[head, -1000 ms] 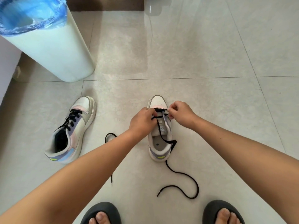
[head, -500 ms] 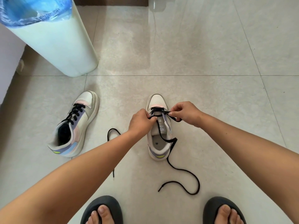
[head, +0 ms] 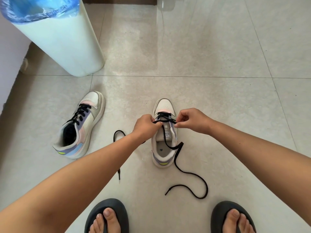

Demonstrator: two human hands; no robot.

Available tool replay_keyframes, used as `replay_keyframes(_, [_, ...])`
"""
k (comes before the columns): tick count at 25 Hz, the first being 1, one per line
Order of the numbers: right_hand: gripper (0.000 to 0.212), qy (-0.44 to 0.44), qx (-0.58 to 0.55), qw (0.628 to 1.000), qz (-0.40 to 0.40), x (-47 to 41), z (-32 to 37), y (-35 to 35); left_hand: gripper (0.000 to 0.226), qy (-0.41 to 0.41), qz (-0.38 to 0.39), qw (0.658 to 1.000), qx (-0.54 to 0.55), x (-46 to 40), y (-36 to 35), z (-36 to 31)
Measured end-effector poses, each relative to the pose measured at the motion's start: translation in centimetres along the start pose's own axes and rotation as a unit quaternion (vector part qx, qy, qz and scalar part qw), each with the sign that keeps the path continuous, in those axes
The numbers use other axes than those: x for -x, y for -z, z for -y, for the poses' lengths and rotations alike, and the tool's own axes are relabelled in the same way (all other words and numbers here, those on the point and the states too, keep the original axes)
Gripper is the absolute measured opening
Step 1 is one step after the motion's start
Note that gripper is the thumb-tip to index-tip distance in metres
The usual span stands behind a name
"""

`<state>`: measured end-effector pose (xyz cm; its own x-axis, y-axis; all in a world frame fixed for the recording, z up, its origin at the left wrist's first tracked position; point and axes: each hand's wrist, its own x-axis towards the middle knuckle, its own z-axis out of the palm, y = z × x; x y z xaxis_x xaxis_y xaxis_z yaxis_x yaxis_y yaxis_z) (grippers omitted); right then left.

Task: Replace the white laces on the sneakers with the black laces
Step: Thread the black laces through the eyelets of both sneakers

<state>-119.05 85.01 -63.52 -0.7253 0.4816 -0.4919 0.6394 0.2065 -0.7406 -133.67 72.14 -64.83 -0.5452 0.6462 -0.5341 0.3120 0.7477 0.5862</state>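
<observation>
I see the sneaker (head: pixel 164 132) on the pale tiled floor (head: pixel 218 56), its long axis running away from me, toe at the far end. A second sneaker (head: pixel 80 125) lies left of it, toe tilted right, near a white bin (head: pixel 64 42). My left hand (head: pixel 145 126) and right hand (head: pixel 191 120) each pinch the black lace (head: pixel 165 121) over the front eyelets, fingers curled tight.
</observation>
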Motion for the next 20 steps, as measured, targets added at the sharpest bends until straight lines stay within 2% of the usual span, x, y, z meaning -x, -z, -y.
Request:
replay_keyframes(3, [0.015, 0.02, 0.084, 0.996, 0.004, 0.3, -0.1, -0.2, 0.033, -0.002, 0.0, 1.0, 0.0, 0.2, -0.1, 0.0])
replay_keyframes(5, [0.017, 0.017, 0.073, 0.997, -0.036, 0.3, -0.1, -0.4, 0.032, -0.005, 0.002, 1.0, -0.001, 0.3, 0.0, 0.0])
replay_keyframes(8, [0.01, 0.015, 0.056, 0.993, -0.102, 0.0, -0.1, -0.5, 0.032, -0.009, 0.002, 1.0, -0.008, 0.3, 0.1, -0.1])
replay_keyframes(12, [0.006, -0.005, 0.064, 0.99, -0.128, -0.6, -0.2, -0.6, 0.031, -0.011, 0.0, 1.0, -0.015, 0.4, 0.0, -0.2])
replay_keyframes(14, [0.012, -0.058, 0.025, 0.992, -0.112, -0.8, -0.4, -0.4, 0.03, -0.011, 0.002, 1.0, -0.013, 0.4, 0.0, -0.2])
replay_keyframes(16, [0.015, -0.112, -0.066, 0.988, -0.083, -0.9, -0.4, -0.3, 0.03, -0.01, 0.003, 1.0, -0.013, 0.3, 0.0, -0.2])
replay_keyframes(20, [0.018, -0.147, -0.143, 0.978, -0.039, -0.8, -0.3, -0.1, 0.028, -0.03, 0.01, 0.999, -0.02, 0.5, 0.1, -0.1])
